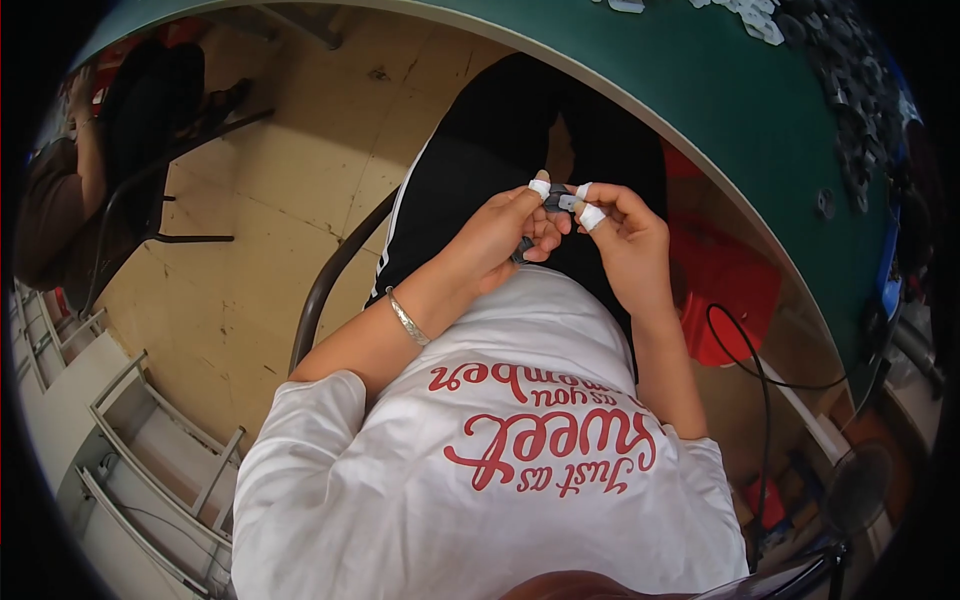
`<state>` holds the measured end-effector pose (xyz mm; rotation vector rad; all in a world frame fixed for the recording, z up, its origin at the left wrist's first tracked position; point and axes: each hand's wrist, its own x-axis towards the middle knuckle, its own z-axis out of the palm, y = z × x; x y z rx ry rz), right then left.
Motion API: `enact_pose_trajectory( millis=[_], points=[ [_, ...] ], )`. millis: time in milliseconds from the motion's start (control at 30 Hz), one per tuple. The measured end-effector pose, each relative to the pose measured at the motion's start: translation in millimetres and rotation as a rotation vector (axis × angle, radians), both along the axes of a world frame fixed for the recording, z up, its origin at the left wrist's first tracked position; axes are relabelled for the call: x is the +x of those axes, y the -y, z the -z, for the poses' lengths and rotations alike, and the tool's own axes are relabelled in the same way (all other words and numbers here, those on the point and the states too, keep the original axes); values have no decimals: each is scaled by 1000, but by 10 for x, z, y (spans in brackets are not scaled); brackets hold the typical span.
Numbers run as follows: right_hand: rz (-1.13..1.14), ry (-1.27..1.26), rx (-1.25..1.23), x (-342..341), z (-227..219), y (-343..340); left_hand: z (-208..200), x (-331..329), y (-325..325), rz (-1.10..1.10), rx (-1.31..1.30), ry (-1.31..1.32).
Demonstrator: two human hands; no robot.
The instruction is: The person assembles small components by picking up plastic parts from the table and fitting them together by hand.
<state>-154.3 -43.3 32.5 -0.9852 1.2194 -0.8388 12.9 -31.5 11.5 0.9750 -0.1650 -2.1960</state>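
Over my lap, my two hands meet with white tape wrapped round some of the fingertips. My left hand (505, 235) is closed, pinching a small dark grey plastic part (553, 198) between thumb and fingers. A second dark part (521, 250) shows against its curled lower fingers. My right hand (632, 240) pinches a small whitish translucent plastic piece (567, 202) between taped thumb and forefinger. That piece touches the dark part; whether it sits inside it I cannot tell.
A green table (640, 75) curves ahead and to the right. On it lie a heap of small dark parts (850, 90), whitish plastic pieces (750, 15) and a lone dark ring (825, 204). A red stool (730, 285) stands beneath. Another person (75, 200) sits far left.
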Motion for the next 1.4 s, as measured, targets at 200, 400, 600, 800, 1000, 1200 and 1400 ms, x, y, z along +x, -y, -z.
enact_pose_trajectory(
  millis=[200, 400, 600, 800, 1000, 1200, 1400],
  points=[
    [-121, -424, -271, 84, -77, -80, -45, -35, -62, 21, -25, 70],
    [-70, -373, -289, 51, -43, -89, -53, -34, -88, -1, 7, 93],
    [-256, -481, -424, 13, -223, -58, 0, 79, -76, 40, 53, -33],
    [-427, -633, -610, 4, -268, -61, 165, 78, -139, 73, 9, -65],
    [-154, -601, -468, 48, -270, -135, 62, 2, -111, -73, 7, 19],
    [23, -466, -256, 67, -75, -183, -7, -67, -148, -141, 124, -24],
    [75, -273, -139, 45, 70, -190, 1, -108, -175, -146, 148, 4]
  ],
)
